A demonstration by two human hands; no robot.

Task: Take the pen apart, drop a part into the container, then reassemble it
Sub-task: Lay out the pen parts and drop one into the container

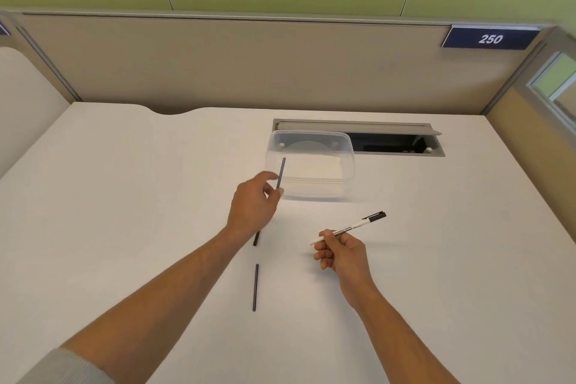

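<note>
My left hand (254,207) pinches a thin dark rod (281,172), an ink refill, which points up and away beside the left wall of a clear plastic container (311,187). The container stands open on the white desk with nothing visible inside. My right hand (338,251) grips a white pen body (349,227) with a black cap end, tilted up to the right. A second thin dark rod (255,287) lies on the desk between my forearms. A short black piece (256,238) shows just below my left wrist, partly hidden.
A white desk (124,196) spreads under my arms. An open grey cable tray (396,142) is sunk into the desk behind the container. Beige partition walls close the back and right side, with a blue "250" sign (491,38).
</note>
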